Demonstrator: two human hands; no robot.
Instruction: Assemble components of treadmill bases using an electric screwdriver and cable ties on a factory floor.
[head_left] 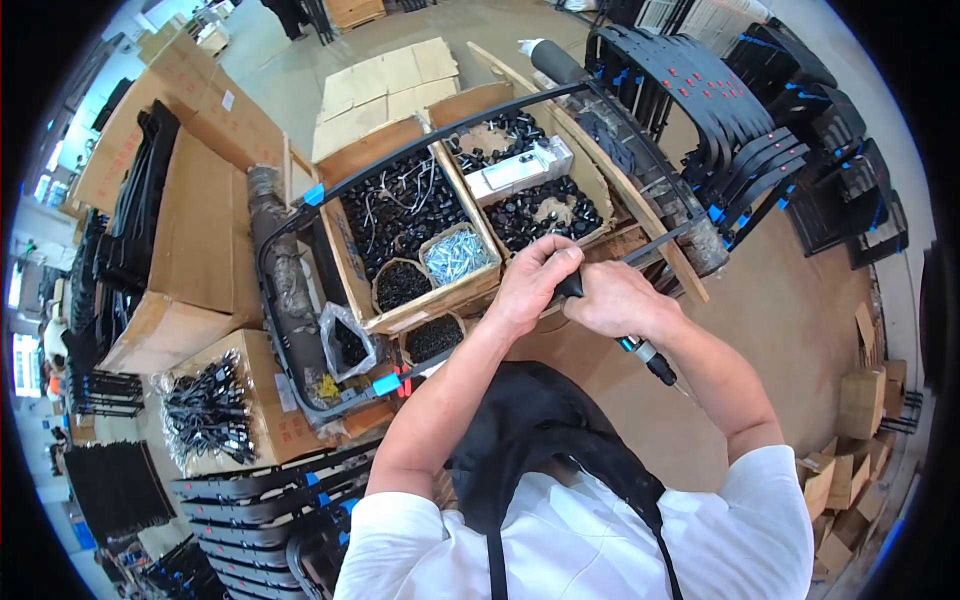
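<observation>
My left hand is closed, thumb and fingers pressed together at the near edge of the parts box. A small black piece shows between my two hands; its kind I cannot make out. Beside it, my right hand is wrapped round a power screwdriver, black with a teal band. Its thin bit points down and to the right, away from the box. A black tubular frame lies across the box, and its near right bar runs close to my hands.
The divided box holds black caps, silver screws, small black screws and a white metal block. A plastic bag lies left. Stacked black frames stand right; a large carton stands left, cartons far right.
</observation>
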